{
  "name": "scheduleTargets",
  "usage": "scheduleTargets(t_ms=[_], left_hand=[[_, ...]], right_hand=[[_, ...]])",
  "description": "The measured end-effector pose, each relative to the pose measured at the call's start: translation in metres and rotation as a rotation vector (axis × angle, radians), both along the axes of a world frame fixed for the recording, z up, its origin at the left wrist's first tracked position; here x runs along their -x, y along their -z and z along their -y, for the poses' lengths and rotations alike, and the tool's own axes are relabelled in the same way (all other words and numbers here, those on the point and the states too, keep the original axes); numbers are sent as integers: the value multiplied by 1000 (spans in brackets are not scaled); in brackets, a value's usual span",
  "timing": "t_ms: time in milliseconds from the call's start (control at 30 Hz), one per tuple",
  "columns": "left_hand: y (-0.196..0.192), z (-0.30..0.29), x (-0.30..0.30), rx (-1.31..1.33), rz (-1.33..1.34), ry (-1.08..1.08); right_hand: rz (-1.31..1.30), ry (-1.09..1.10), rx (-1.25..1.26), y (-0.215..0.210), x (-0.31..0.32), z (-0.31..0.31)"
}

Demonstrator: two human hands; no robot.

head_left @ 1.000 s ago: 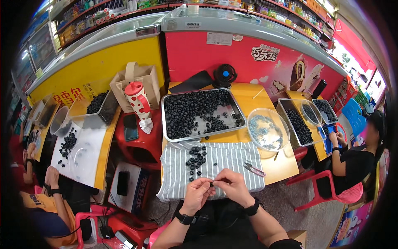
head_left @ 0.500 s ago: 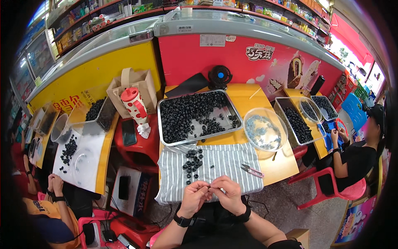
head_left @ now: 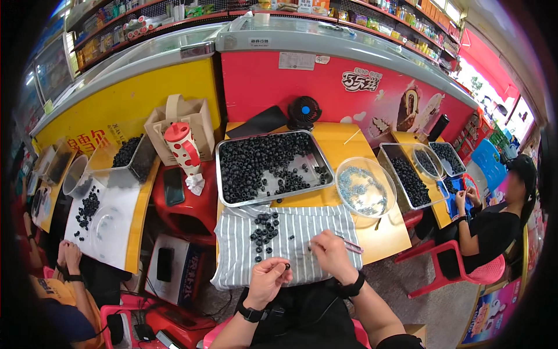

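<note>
My left hand [head_left: 268, 281] pinches a small black ring-shaped piece [head_left: 287, 266] between thumb and fingertips, just over the near edge of the striped cloth [head_left: 238, 256]. To its right, my right hand [head_left: 332, 254] is lowered onto the cloth, fingers drawn together; whatever they may hold is too small to make out. Pink-handled snips [head_left: 353, 247] lie by that hand, partly covered by it. A loose cluster of black ring-shaped pieces [head_left: 265, 231] rests on the cloth, and a single tiny dark piece [head_left: 292, 237] sits apart from it.
Beyond the cloth stands a metal tray [head_left: 273, 199] heaped with black pieces. Right of it is a round clear dish [head_left: 390, 200] with small bluish-grey bits. A black fan [head_left: 304, 110] stands behind. Co-workers sit at tables on both sides. A spotted cup [head_left: 181, 145] stands on a red stool.
My hands, together before, have parted. The right one has moved forward and right to the cloth near the snips; the left now shows a black ring-shaped piece at its fingertips.
</note>
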State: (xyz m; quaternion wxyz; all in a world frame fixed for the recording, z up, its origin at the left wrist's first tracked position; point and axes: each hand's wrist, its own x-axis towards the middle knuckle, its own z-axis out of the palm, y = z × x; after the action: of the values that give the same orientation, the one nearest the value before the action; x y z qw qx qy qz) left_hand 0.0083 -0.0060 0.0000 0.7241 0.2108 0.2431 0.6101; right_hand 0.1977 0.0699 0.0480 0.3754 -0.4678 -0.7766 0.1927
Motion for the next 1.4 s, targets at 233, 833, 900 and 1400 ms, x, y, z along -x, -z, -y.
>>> scheduleTargets(t_ms=[233, 833, 900, 1400], left_hand=[[-3, -2, 5, -12, -25, 46], [-10, -2, 2, 4, 30, 65], [-10, -1, 4, 4, 32, 76], [-2, 0, 14, -89, 52, 193]], right_hand=[[212, 3, 57, -7, 6, -57], [-257, -213, 24, -23, 43, 45], [-263, -160, -46, -15, 47, 52], [-88, -335, -317, -21, 41, 54]])
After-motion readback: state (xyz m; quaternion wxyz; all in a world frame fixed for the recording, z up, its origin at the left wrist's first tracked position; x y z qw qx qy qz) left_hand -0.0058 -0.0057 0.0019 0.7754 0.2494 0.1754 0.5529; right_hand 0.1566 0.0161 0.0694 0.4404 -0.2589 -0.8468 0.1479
